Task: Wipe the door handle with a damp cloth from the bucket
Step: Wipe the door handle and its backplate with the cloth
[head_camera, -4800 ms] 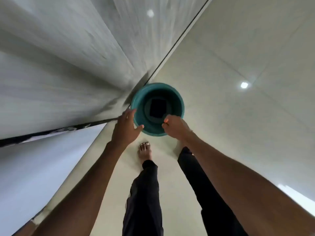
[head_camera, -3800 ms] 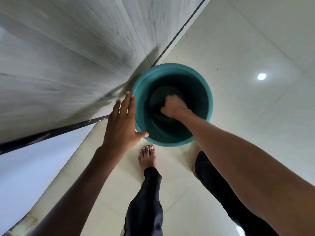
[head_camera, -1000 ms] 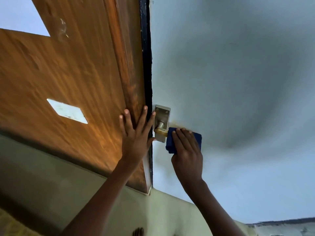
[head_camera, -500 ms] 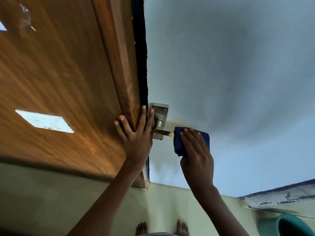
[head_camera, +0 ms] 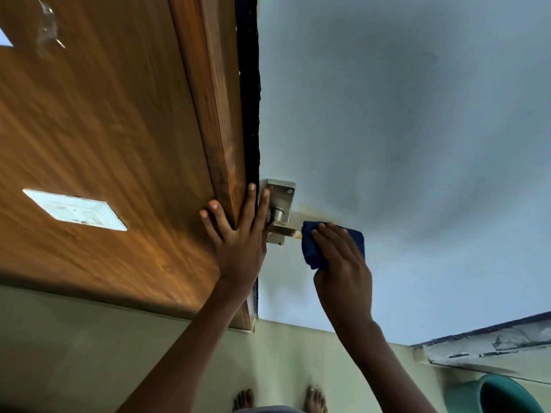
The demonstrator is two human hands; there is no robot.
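Note:
A metal door handle (head_camera: 284, 231) on a square plate (head_camera: 281, 198) juts from the pale blue door (head_camera: 402, 129). My right hand (head_camera: 343, 263) presses a dark blue cloth (head_camera: 354, 238) around the lever's outer end, hiding that part. My left hand (head_camera: 238, 236) lies flat with spread fingers across the edge of the wooden frame (head_camera: 214, 114), its fingertips beside the handle plate. The teal bucket (head_camera: 501, 394) stands on the floor at the lower right, partly cut off by the frame edge.
A white switch plate (head_camera: 74, 210) sits on the wooden panel at left. A black strip (head_camera: 249, 84) runs between the wood and the door. My bare feet (head_camera: 280, 399) stand on pale floor tiles. A worn ledge (head_camera: 489, 344) runs at right above the bucket.
My right hand with the cloth has slid slightly outward along the lever, exposing more of it near the plate. My left hand stays flat on the frame. The view has dropped a little.

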